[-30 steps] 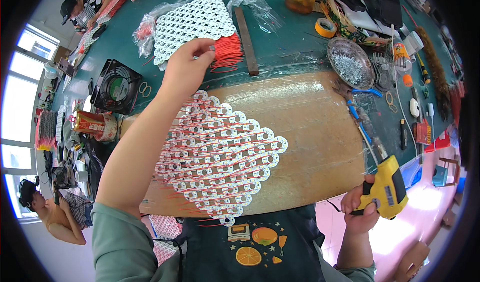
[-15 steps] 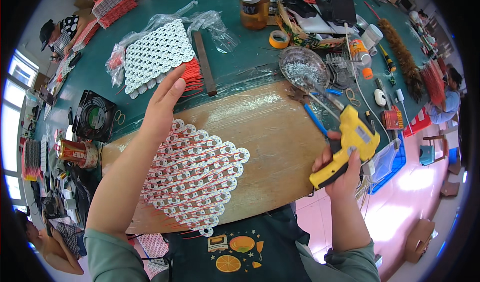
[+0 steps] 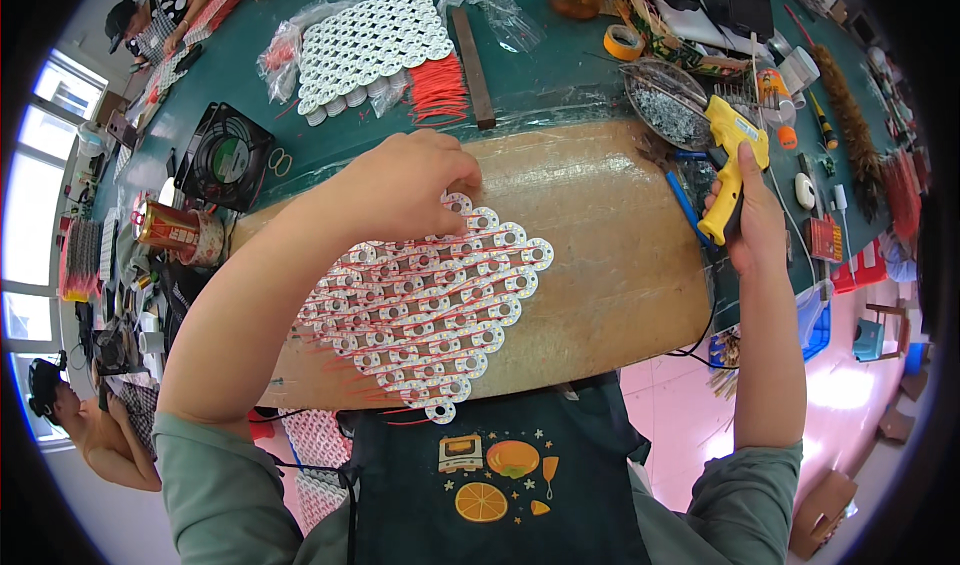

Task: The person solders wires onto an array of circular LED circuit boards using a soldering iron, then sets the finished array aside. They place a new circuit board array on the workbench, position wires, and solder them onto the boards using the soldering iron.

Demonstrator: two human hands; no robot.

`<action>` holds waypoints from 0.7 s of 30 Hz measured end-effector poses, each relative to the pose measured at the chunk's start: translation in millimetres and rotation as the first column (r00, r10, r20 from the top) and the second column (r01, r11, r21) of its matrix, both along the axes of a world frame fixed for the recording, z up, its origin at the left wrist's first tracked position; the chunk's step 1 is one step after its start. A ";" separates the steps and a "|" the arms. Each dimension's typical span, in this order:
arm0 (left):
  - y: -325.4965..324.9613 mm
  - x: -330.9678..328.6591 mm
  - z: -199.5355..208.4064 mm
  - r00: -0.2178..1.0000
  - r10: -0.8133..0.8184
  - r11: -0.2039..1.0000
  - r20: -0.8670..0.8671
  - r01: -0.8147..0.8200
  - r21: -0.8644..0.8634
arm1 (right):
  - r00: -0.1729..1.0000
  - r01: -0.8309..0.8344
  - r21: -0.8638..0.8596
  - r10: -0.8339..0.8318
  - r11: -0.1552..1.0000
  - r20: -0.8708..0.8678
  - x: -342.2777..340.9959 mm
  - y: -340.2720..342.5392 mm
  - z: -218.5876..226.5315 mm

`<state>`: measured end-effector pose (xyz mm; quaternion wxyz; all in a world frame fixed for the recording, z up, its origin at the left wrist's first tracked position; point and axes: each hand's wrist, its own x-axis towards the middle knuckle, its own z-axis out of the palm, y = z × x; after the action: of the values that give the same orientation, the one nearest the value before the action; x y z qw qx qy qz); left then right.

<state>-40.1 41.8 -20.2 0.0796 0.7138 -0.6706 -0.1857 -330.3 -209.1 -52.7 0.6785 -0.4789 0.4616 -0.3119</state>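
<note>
My right hand point(image 3: 751, 225), at the right edge of the wooden work board point(image 3: 615, 315), is wrapped around the handle of a yellow soldering gun point(image 3: 737, 125). The gun's metal tip end reaches over a round dish point(image 3: 668, 105) of small silvery bits. Over the far corner of a sheet of round white LED boards point(image 3: 430, 310), my left hand point(image 3: 425, 190) bends down with curled fingers. Thumb and fingers stand apart, with a board showing between them. Thin red wires run across this sheet, and my left forearm hides part of its left side.
Behind the board lie a stack of LED boards point(image 3: 375, 45), a bundle of red wires point(image 3: 440, 90) and a dark bar point(image 3: 472, 70). A black fan point(image 3: 225, 157) stands left. Orange tape point(image 3: 623, 42) and pliers with blue handles point(image 3: 690, 210) lie right. Two people work at left.
My left hand has gone from raised and flat to curled down at the sheet's far corner. My right hand has swung the soldering gun nearer the dish. The whole view has shifted.
</note>
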 end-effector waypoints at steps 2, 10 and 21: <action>-1.7 -2.3 0.0 0.999 -0.042 0.998 0.005 0.042 0.047 | 0.999 -0.013 -0.018 0.012 1.000 -0.052 -1.1 -0.7 -3.0; 2.2 -15.9 9.7 0.991 -0.051 0.987 0.120 0.032 0.154 | 0.978 -0.056 -0.037 0.048 0.998 -0.203 -30.7 15.7 16.9; 27.6 -12.6 4.9 0.999 -0.022 0.999 0.042 0.023 -0.024 | 1.000 0.014 -0.359 -0.007 0.933 0.023 -56.0 91.1 32.3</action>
<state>-52.7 69.4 -15.3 0.0724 0.7087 -0.6825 -0.1635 -386.2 -118.0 -20.4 0.5828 -0.5889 0.3923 -0.3995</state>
